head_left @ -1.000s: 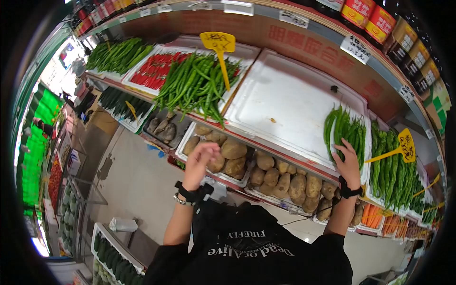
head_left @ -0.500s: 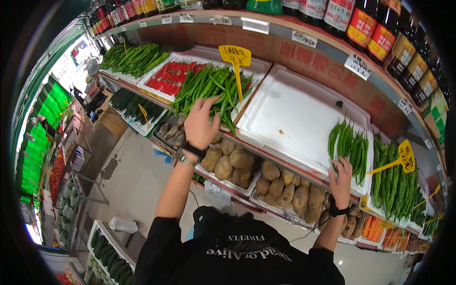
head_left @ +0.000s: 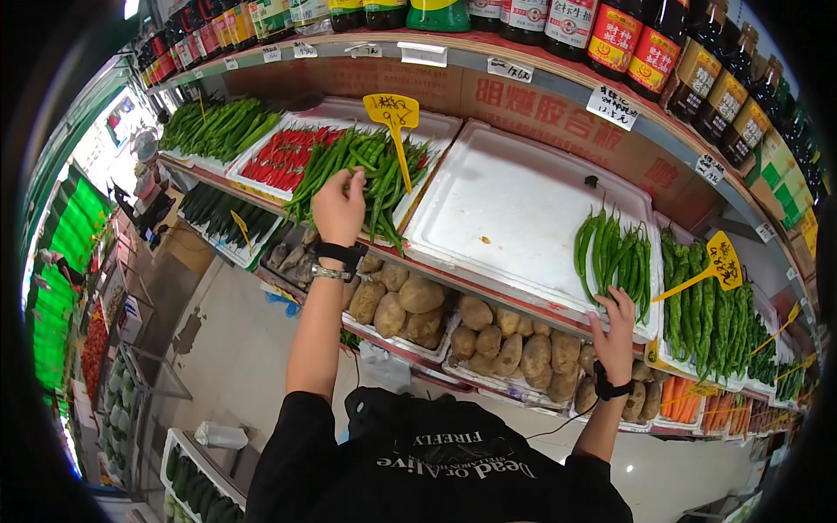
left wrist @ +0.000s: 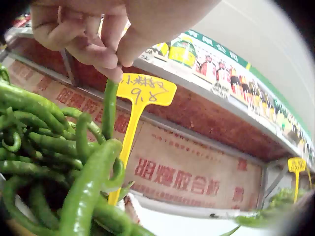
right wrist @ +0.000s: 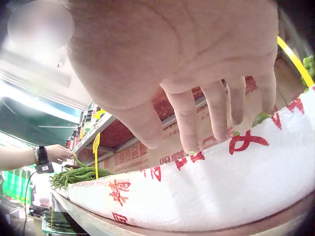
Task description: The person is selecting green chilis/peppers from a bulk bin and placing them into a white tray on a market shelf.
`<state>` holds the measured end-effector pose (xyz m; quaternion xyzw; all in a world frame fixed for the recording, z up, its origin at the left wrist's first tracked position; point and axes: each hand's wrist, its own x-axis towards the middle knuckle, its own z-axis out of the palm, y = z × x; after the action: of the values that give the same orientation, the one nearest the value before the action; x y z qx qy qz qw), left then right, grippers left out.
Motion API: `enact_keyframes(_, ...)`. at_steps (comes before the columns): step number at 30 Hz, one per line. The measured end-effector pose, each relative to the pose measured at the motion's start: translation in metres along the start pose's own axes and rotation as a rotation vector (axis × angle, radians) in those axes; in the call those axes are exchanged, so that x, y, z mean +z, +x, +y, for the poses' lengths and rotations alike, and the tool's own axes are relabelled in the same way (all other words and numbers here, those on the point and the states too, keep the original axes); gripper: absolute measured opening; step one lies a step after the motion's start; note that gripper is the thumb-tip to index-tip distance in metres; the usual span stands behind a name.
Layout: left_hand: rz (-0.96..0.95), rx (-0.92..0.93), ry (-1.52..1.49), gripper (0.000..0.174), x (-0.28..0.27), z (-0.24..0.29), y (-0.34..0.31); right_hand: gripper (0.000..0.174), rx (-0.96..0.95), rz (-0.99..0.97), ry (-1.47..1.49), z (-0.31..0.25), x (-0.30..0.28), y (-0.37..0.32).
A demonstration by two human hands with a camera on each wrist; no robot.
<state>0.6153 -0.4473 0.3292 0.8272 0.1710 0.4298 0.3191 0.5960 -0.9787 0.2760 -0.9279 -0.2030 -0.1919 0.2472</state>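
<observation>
My left hand (head_left: 338,207) is over the heap of green chili peppers (head_left: 384,174). Between thumb and fingertips it pinches the end of one green chili pepper (left wrist: 110,108), which points down toward the heap in the left wrist view. My right hand (head_left: 615,336), fingers extended, is at the front rim of a white foam tray (head_left: 497,213). Just beyond its fingertips lies a small bunch of green chili peppers (head_left: 615,253), in the tray's right end. From the right wrist view, the fingers (right wrist: 184,120) reach down behind the tray's lettered front wall.
Red chilies (head_left: 281,159) lie left of the heap, where a yellow price sign (head_left: 392,113) stands. Further right are more green peppers (head_left: 702,305) with another sign (head_left: 724,260). Potatoes (head_left: 418,296) fill trays below. A shelf of bottles (head_left: 615,39) overhangs the back.
My left hand has moved from above the potatoes to the chili heap and now pinches a pepper. My right hand has drawn back from the small bunch to the tray's front rim.
</observation>
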Motion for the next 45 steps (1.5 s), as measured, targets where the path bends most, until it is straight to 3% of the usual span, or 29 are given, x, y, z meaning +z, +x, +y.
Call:
enact_keyframes(4, 0.044, -0.068, -0.369, 0.025, -0.01, -0.017, -0.002, 0.029, -0.001, 0.001, -0.008, -0.005, -0.002, 0.003)
enact_keyframes(9, 0.063, -0.051, -0.425, 0.016, -0.045, 0.001, -0.033, 0.027, -0.058, -0.001, 0.038, -0.026, -0.002, 0.009)
enact_keyframes(12, 0.086, 0.064, -0.335, 0.01, -0.063, 0.012, -0.059, 0.028, -0.111, -0.015, 0.09, -0.048, 0.003, 0.016)
enact_keyframes(17, -0.065, 0.353, -0.261, 0.013, -0.079, 0.062, -0.102, 0.036, -0.224, -0.088, 0.291, -0.096, 0.013, 0.025)
enact_keyframes(22, -0.331, 0.421, -0.392, 0.021, -0.052, 0.095, -0.16, 0.06, -0.171, -0.205, 0.527, -0.128, 0.037, 0.024)
enact_keyframes(26, -0.397, 0.51, -0.506, 0.027, -0.027, 0.108, -0.197, 0.055, -0.141, -0.308, 0.555, -0.126, 0.046, 0.016)
enact_keyframes(30, -0.406, 0.603, -0.502, 0.029, -0.021, 0.119, -0.21, 0.05, -0.151, -0.283, 0.543, -0.124, 0.044, 0.014)
enact_keyframes(38, -0.41, 0.61, -0.551, 0.028, -0.006, 0.123, -0.213, 0.041, 0.007, -0.301, 0.808, -0.093, 0.05, 0.003)
enact_keyframes(45, -0.452, 0.592, -0.547, 0.028, 0.0, 0.127, -0.216, 0.038, 0.037, -0.356, 0.892, -0.088, 0.045, 0.002)
